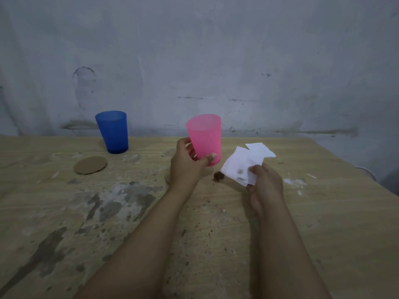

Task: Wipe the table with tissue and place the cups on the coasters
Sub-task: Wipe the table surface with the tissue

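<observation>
My left hand (pixel 186 166) grips the pink cup (pixel 205 134) upright near its base, just above a round cardboard coaster (pixel 167 176) that my hand mostly hides. In my right hand (pixel 264 183) is a white tissue (pixel 239 167) with brownish stains, held over a wet brown smear (pixel 224 179) on the wooden table (pixel 323 212). The blue cup (pixel 113 131) stands upright at the back left. A second cardboard coaster (pixel 90 165) lies bare in front of it.
Another white tissue (pixel 260 149) lies flat on the table behind my right hand. Grey worn patches and specks cover the table's left and middle. A white smudge (pixel 294 182) sits at the right. A grey wall rises behind the table's far edge.
</observation>
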The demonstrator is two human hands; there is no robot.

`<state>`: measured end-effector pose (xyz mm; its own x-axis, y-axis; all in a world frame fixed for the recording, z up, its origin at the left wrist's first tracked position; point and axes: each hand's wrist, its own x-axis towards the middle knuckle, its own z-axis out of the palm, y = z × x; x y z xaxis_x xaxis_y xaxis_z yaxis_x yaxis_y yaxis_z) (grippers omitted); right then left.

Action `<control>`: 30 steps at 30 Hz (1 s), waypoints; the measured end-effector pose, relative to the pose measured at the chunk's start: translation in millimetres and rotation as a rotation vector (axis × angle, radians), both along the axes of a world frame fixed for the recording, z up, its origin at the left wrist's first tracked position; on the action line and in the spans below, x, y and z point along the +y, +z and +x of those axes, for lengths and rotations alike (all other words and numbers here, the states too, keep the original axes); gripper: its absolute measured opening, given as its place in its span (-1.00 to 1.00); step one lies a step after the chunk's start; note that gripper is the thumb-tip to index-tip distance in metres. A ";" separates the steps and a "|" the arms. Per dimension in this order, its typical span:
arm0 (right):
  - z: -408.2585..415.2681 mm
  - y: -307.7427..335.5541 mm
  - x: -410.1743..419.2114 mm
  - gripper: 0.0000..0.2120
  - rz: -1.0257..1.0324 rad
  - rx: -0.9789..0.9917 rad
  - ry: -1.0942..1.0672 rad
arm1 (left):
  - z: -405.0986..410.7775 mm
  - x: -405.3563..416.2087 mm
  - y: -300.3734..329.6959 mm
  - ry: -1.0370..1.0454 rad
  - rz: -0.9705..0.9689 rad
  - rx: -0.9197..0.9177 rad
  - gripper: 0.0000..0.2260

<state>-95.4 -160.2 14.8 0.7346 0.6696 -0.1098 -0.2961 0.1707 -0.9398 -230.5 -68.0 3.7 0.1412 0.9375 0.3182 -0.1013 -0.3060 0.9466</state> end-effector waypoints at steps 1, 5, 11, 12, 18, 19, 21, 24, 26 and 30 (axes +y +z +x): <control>-0.7 -1.0 0.8 -0.73 -0.010 -0.036 -0.008 | -0.7 3.9 0.0 -0.014 -0.004 0.027 -0.42; -5.3 -5.7 5.3 -0.71 -0.066 -0.165 -0.035 | 1.2 23.0 1.1 -0.115 0.010 0.159 -0.44; -5.1 -8.5 6.4 -0.76 -0.095 -0.258 -0.042 | 10.0 52.1 4.5 -0.164 -0.004 0.340 -0.42; -3.2 -9.1 6.9 -0.77 -0.093 -0.270 -0.049 | 11.6 56.1 5.2 -0.170 0.004 0.388 -0.41; -0.2 -12.8 7.9 -0.77 -0.051 -0.274 -0.026 | 13.4 65.8 9.1 -0.234 -0.028 0.454 -0.35; -0.2 -13.4 7.9 -0.75 -0.043 -0.273 -0.015 | 12.4 65.6 10.2 -0.251 -0.040 0.464 -0.34; -0.1 -14.7 7.8 -0.78 -0.033 -0.282 -0.001 | 9.0 63.0 11.5 -0.278 -0.064 0.495 -0.28; -1.1 -14.7 8.0 -0.80 -0.018 -0.276 0.020 | 0.1 54.0 11.9 -0.181 -0.059 0.472 -0.32; -2.7 -13.2 9.0 -0.81 -0.007 -0.261 0.043 | -7.8 43.0 12.7 -0.019 -0.006 0.394 -0.53; -7.9 -10.0 9.0 -0.82 -0.004 -0.262 0.118 | -17.7 10.6 8.5 0.094 0.027 0.227 -0.83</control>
